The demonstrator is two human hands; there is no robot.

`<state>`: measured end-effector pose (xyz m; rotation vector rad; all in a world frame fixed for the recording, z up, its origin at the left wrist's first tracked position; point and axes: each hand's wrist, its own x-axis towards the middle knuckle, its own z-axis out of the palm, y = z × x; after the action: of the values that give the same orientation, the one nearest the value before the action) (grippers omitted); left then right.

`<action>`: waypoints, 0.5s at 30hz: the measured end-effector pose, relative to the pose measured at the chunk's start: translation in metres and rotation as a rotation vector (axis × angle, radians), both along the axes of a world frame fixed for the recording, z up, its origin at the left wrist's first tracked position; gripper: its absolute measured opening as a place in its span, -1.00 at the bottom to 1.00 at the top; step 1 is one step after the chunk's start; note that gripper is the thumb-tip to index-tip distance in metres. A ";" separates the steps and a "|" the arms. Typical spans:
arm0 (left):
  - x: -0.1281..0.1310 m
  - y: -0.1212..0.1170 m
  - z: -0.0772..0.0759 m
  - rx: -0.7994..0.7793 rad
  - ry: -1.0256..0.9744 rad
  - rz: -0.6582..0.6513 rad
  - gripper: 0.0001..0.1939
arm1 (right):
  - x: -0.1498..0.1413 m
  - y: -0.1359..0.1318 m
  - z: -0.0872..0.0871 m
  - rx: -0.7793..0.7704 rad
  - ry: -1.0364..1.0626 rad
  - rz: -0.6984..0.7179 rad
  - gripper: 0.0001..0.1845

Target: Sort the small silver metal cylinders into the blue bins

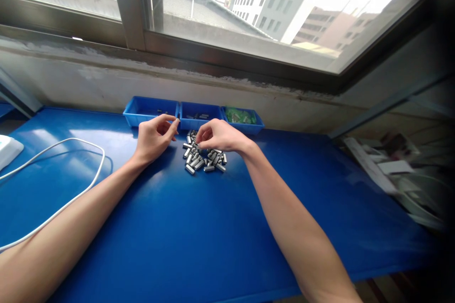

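A loose pile of small silver metal hex pieces point(195, 163), like standoffs or long nuts, lies on the blue table. My right hand point(223, 136) reaches into the pile from the right, thumb and fingers pinched together; what is between them is hidden. Left of the pile, my left hand point(154, 137) is raised near the front of the blue bins. Its thumb and index finger close at the tips, where a tiny dark piece shows, too small to name. A few small pieces lie in the left blue bin point(137, 116) and the middle blue bin point(184, 122).
The right blue bin point(254, 129) holds green plastic bags with small pieces. A white cable point(101, 165) loops over the table point(199, 236) at the left, near a white device point(9, 150). Papers point(394, 167) and clutter stand at the right. Behind the bins is a windowed wall.
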<state>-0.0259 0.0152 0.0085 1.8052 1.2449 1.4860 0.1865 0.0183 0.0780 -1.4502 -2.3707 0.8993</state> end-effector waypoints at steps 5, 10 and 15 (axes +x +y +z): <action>0.000 0.000 -0.001 0.015 0.014 -0.015 -0.76 | 0.003 0.000 0.002 -0.010 -0.028 0.000 -0.81; 0.000 0.000 0.000 0.021 0.022 -0.014 -0.76 | -0.003 -0.005 0.004 -0.017 -0.111 0.090 -0.79; 0.000 0.000 -0.001 0.029 0.043 -0.012 -0.75 | -0.009 -0.009 0.003 0.040 -0.196 0.112 -0.87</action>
<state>-0.0261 0.0150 0.0077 1.8693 1.2367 1.4736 0.1770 0.0094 0.0811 -1.4636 -2.6185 0.7611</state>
